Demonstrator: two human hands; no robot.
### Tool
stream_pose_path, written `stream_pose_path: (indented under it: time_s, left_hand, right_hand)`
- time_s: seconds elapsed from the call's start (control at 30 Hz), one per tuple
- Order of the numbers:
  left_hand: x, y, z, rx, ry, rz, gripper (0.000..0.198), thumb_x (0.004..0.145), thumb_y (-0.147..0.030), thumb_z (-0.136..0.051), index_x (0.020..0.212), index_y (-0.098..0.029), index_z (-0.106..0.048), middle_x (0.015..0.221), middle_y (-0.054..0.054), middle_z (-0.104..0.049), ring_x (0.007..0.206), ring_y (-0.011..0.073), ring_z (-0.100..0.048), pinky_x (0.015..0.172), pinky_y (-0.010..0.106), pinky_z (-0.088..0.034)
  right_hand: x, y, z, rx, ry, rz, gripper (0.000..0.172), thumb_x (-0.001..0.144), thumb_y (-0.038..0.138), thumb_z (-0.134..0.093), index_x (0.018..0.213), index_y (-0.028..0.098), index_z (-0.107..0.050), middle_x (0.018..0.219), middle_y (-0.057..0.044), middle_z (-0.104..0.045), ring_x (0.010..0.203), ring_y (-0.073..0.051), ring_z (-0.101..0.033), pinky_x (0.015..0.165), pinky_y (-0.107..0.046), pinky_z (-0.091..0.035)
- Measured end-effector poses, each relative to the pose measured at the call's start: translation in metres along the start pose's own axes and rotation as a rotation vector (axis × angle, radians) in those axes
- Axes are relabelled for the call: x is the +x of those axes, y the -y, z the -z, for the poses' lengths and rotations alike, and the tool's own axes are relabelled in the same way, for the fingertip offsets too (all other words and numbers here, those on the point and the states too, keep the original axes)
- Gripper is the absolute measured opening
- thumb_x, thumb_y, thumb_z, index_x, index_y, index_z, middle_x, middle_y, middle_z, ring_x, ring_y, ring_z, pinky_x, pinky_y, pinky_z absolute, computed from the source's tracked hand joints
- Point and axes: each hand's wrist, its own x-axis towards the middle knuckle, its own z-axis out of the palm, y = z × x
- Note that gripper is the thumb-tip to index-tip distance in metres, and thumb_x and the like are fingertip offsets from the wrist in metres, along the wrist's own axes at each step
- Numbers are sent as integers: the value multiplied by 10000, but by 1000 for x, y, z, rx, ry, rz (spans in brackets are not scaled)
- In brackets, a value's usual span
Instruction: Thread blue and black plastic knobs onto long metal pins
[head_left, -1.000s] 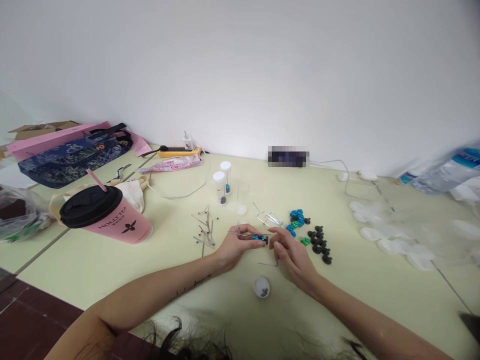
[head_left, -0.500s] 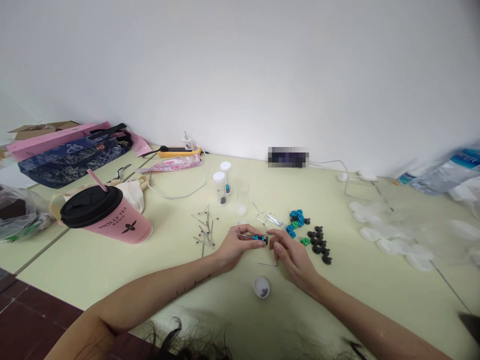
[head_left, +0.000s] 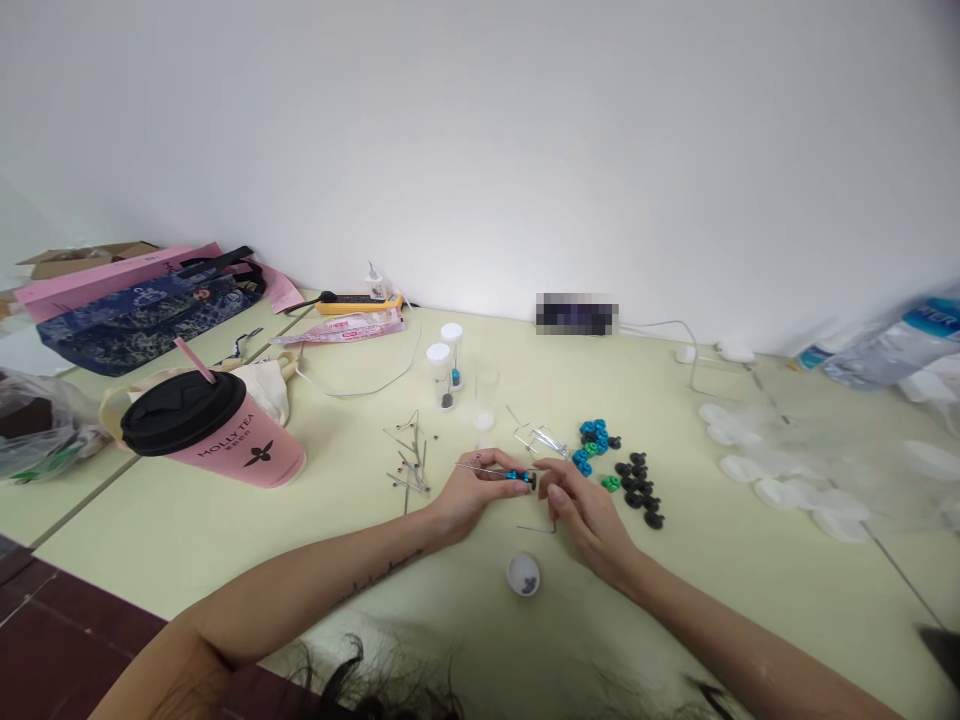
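Observation:
My left hand (head_left: pixel 480 490) pinches a thin metal rod fitted with a bright blue piece and a black knob (head_left: pixel 520 478); the rod's long end points left. Close by on the right, my right hand (head_left: pixel 589 510) has its fingers curled by the knob, and what they hold, if anything, is too small to make out. An L-shaped hex key (head_left: pixel 535 528) shows just below those fingers; whether it touches them I cannot tell. Nearer to me is a small white cap (head_left: pixel 523 575) with small grey parts inside.
Several metal rods (head_left: pixel 411 465) lie left of my hands. Blue knobs (head_left: pixel 592 435), green knobs (head_left: pixel 610 483) and black knobs (head_left: pixel 637 485) are at right. Behind stand white-lidded vials (head_left: pixel 439 375) and a clear vial (head_left: pixel 485 395). A pink cup (head_left: pixel 247 440) leans at left; white caps (head_left: pixel 780 490) lie far right.

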Motion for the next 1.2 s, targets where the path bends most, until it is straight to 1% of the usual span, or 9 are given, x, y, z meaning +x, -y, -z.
stream_pose_path:
  time_s: [0.1,0.23,0.37,0.47,0.6,0.73,0.97,1.03,1.2]
  left_hand:
    - [1,1,0,-3,-2,0,249,611,-159,-816,804,-133,-660,798,59,-729,751,168,-665,769,321,-495]
    - [1,1,1,-4,-4,3,252,608,-158,-818,804,-133,-661,817,61,-731,760,169,-665,772,320,-495]
    - [1,0,0,-4,-2,4,257,610,-165,-817,813,-131,-663,800,63,-729,753,173,-666,769,326,-496]
    - [1,0,0,-2,-4,1,256,610,-161,-816,812,-131,-661,818,65,-729,756,168,-665,773,322,-493]
    - [1,1,0,2,-4,-1,254,611,-161,-816,807,-129,-659,807,65,-728,759,170,-665,774,324,-494]
    - [1,1,0,7,-9,-2,253,603,-165,-820,798,-134,-662,809,56,-727,754,162,-662,771,311,-490]
    - [0,-1,-1,26,0,0,256,607,-191,-820,804,-147,-662,786,43,-726,745,164,-667,767,314,-498]
    - [-1,-2,-2,38,14,5,260,598,-195,-825,795,-139,-665,810,59,-730,765,178,-673,777,324,-503]
    - [-3,-4,-4,67,39,14,261,580,-189,-833,776,-128,-672,813,65,-727,775,185,-677,767,321,-518]
  right_hand:
    - [0,-1,0,0,7,4,281,992,334,-309,1158,225,-508,828,-22,-595,661,-158,-562,671,-282,-428]
    - [-1,-2,0,3,2,1,282,994,326,-302,1195,223,-471,824,-19,-592,647,-154,-556,660,-278,-426]
    - [-1,-1,0,1,5,4,277,991,337,-313,1152,233,-513,837,-19,-593,663,-153,-567,680,-278,-428]
    - [-1,-1,0,5,2,-3,286,994,333,-295,1191,228,-474,815,-14,-592,639,-154,-563,651,-275,-428]
    - [-1,-1,0,2,5,-1,281,991,337,-303,1160,229,-500,840,-20,-597,656,-155,-568,673,-279,-432]
    - [-1,-1,-1,7,0,-6,288,995,328,-290,1204,221,-456,817,-16,-588,643,-155,-560,656,-277,-433]
    - [0,0,-1,-5,1,5,292,997,327,-295,1176,209,-494,801,-24,-591,656,-162,-558,657,-286,-425]
    - [1,1,0,-10,3,18,285,996,321,-303,1143,208,-520,801,-30,-594,681,-169,-558,671,-291,-421]
    - [3,6,2,-10,29,62,250,986,307,-352,931,211,-576,792,-34,-590,725,-173,-550,680,-284,-407]
